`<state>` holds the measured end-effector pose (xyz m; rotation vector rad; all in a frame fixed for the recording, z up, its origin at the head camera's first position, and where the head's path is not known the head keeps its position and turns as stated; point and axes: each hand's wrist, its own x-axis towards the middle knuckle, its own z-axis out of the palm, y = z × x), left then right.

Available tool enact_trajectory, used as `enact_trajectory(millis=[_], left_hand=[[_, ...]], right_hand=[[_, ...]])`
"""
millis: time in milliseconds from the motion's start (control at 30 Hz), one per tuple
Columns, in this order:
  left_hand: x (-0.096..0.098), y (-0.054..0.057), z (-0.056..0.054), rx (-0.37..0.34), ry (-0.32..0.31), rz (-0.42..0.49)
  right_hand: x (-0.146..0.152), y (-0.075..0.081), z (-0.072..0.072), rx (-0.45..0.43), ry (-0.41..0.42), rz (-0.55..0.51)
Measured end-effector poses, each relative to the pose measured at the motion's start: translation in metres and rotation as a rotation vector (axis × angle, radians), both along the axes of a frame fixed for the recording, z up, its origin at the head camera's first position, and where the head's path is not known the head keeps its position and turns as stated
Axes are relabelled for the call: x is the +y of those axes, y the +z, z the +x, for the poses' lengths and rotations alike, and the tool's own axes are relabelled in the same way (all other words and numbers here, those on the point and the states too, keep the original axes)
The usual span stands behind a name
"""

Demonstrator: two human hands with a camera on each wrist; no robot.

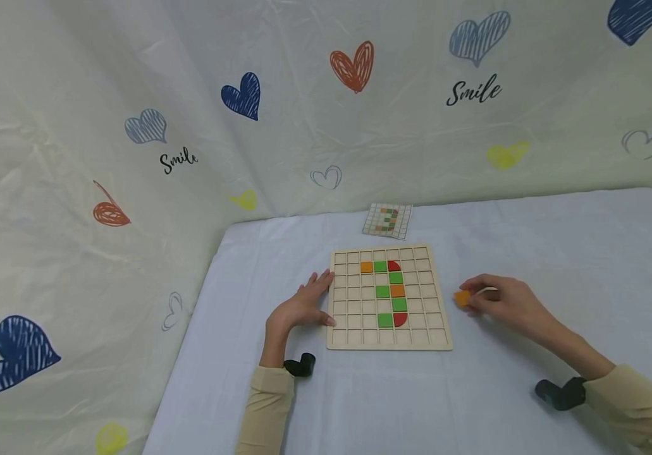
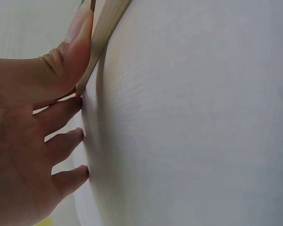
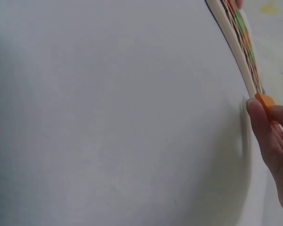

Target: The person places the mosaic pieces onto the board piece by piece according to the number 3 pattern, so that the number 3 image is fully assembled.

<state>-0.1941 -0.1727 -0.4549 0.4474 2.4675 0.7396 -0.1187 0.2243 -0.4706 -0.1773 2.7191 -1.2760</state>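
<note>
A wooden grid board [image 1: 354, 339] lies on the white-covered table, with green, orange and red tiles set in some of its squares. The tiles run across the top, down one column and out to the left in two rows. My left hand [image 1: 301, 306] rests at the board's left edge, thumb and fingers spread and touching it. To the right of the board, my right hand [image 1: 502, 300] pinches an orange tile [image 1: 461, 298] between thumb and fingers, just off the board's edge. In the right wrist view the orange tile [image 3: 266, 100] shows at the fingertips.
Behind the board lies a small pattern card [image 1: 388, 220] printed with a similar coloured grid. A white cloth [image 1: 530, 240] covers the table. A pale curtain [image 1: 280, 139] with hearts and lettering hangs behind and at the left. Dark wrist devices [image 1: 561, 393] sit near both sleeves.
</note>
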Motion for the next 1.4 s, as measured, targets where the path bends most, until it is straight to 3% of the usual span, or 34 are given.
enact_trajectory(millis=[267, 1400], left_hand=[[-0.001, -0.003, -0.002, -0.006, 0.005, 0.0], [-0.001, -0.001, -0.004, -0.014, 0.006, 0.0]], right_hand=[[-0.007, 0.001, 0.001, -0.064, 0.013, -0.028], [-0.084, -0.004, -0.014, 0.011, 0.135, -0.143]])
